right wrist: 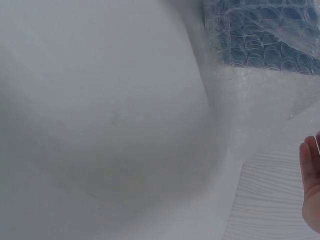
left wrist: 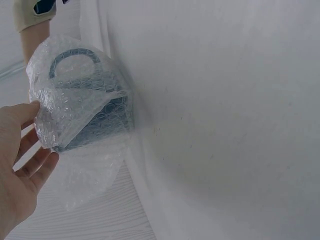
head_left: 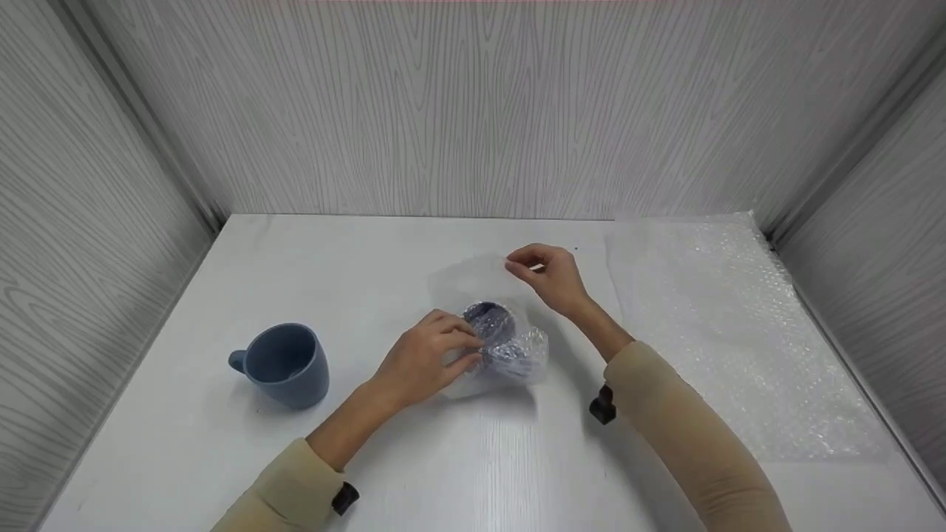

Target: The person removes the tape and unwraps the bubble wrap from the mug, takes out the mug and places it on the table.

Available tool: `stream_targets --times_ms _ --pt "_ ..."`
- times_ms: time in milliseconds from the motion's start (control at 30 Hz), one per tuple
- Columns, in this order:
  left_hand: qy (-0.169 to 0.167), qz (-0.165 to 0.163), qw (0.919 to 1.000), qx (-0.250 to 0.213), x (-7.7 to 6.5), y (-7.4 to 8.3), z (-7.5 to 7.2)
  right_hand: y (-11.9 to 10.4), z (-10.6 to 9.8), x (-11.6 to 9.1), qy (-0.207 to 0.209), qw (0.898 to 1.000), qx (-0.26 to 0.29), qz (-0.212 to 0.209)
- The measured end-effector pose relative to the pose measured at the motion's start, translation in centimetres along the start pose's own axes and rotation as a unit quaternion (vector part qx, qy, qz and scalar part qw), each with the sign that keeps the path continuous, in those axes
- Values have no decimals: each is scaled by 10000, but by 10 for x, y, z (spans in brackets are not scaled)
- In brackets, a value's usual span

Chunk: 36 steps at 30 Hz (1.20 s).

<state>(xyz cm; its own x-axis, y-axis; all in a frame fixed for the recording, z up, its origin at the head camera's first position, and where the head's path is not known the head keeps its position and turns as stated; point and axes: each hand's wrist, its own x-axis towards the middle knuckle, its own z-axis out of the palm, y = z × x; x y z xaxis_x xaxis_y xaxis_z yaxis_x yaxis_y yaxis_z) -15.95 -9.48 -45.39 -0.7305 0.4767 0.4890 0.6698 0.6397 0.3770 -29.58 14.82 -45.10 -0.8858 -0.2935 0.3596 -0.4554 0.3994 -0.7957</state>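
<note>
In the head view a dark blue mug (head_left: 491, 322) sits mid-table, wrapped partly in clear bubble wrap (head_left: 531, 347), its round opening facing up. My left hand (head_left: 423, 356) holds the wrapped mug at its left side. The left wrist view shows the thumb and fingers on the plastic, and the mug's handle (left wrist: 75, 52) showing through. Beyond the mug, my right hand (head_left: 550, 277) pinches the far edge of a loose flap (head_left: 465, 281) between thumb and fingertips. A close part of the wrapped mug (right wrist: 265, 40) fills the top right of the right wrist view.
A second blue mug (head_left: 297, 369), unwrapped, stands upright at the left with its handle pointing left. Another bubble wrap sheet (head_left: 709, 318) lies flat across the right side of the white table (head_left: 340, 258). Grey wood-grain walls (head_left: 443, 111) enclose the back and sides.
</note>
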Motion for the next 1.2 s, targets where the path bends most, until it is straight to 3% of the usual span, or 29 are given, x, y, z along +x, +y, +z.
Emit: stream_targets --times_ms 300,633,1200 --pt "3 -15 10000 -60 0 -1 1 5 3 3 25 9999 0 104" --pt "2 -75 9999 -79 -1 0 1 12 7 2 -335 9994 -67 73" --pt "43 22 10000 -65 -1 -1 1 13 -7 0 -81 9996 77 250"
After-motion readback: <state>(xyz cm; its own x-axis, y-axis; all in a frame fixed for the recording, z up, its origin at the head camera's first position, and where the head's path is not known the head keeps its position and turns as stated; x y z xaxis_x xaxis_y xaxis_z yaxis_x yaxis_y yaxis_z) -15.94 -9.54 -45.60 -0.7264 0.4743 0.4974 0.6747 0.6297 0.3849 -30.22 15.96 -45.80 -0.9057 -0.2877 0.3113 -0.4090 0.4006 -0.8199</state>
